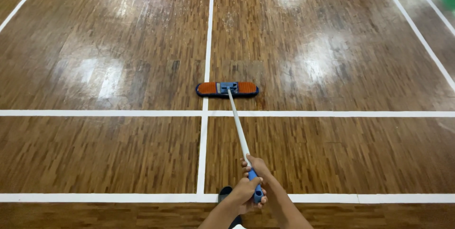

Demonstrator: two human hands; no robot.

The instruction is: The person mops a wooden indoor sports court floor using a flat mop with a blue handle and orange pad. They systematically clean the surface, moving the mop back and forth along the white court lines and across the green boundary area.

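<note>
— Two hands on one pole? Why both?

— Both of my hands sit at the near end of the mop handle [238, 129]. My right hand [257, 166] is clenched around the pale shaft just above the blue grip, and my left hand [246, 193] is wrapped round the blue grip itself, at the very end. I judge that stacked hold gives me leverage: one hand steers, the other pushes.

— And the mop head?

— The mop head [227, 89], flat, orange with a dark blue rim, lies on the wooden floor [118, 153] well ahead of my hands, its long side squarely across my path. The handle slopes up from its middle back to me, so the pad stays pressed flat.

— Any edges near it?

— A white court line [207, 44] runs away from me under the mop head's left part, and a crossing white line [332, 114] passes just on my side of the mop head. Another lies close to my hands.

— Room to move?

— Plenty: bare glossy boards stretch beyond the mop head and to both its sides. A dark shoe [225, 192] shows just left of my hands.
</note>
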